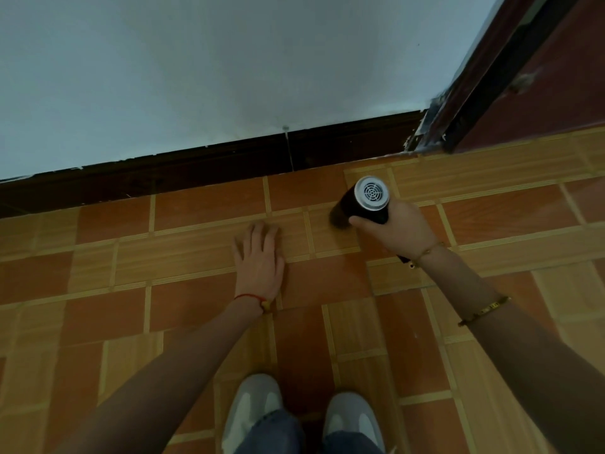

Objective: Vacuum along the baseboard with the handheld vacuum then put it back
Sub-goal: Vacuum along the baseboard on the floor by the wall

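Mid-sweep, by the look of it: vacuuming step in hand, putting back not yet begun. Right hand (397, 229) wrapped around the handheld vacuum (361, 203), fingers curled tight on the dark barrel, thumb tip showing at its near side; grey vented rear cap facing up, blurred nozzle end pointing down and leftward toward the tiled floor (196, 322), just past the fingertips. Left hand (258, 257) flat on the floor, fingers spread a little and holding nothing, probably propping the crouch. Baseboard (203, 176) beyond both sets of fingertips, a dark strip under the pale wall (229, 60), near the nozzle but apart from it; no telling whether the nozzle touches the tiles. Next move likely calling for closing that gap to the skirting, then drawing the nozzle along it. Door frame (465, 109) up and to the right of the gripping fingers, closing off the run on that side; long open stretch to the left, though the flat hand lies nearer that path and may need shifting. Shoes (252, 407) well behind the wrists, clear of the work.
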